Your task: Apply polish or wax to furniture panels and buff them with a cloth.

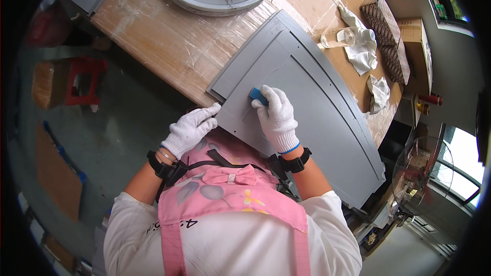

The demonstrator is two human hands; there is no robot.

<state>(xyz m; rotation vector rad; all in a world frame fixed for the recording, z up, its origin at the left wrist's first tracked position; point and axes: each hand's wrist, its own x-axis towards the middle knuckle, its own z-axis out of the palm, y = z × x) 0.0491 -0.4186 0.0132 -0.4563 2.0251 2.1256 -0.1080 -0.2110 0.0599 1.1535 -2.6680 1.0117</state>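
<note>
A large grey panel (pixel 317 107) with a curved far edge and raised border lines lies across the table in front of me. My right hand (pixel 277 116), in a white knitted glove, grips a small blue block (pixel 259 96) between thumb and fingers and holds it against the panel's face. Thin pale lines run over the surface near the block. At the panel's left edge rests my gloved left hand (pixel 190 129), its fingers stretched out toward the corner and nothing seen in its palm. Black bands circle both wrists.
The wrapped table (pixel 169 36) carries a round grey lid (pixel 220 2) with a white bottle, a clear bottle (pixel 337 38), crumpled white cloths (pixel 378 93) and a patterned long box (pixel 386 36). A red stool (pixel 87 81) stands on the floor at left. A fan (pixel 422 174) is at right.
</note>
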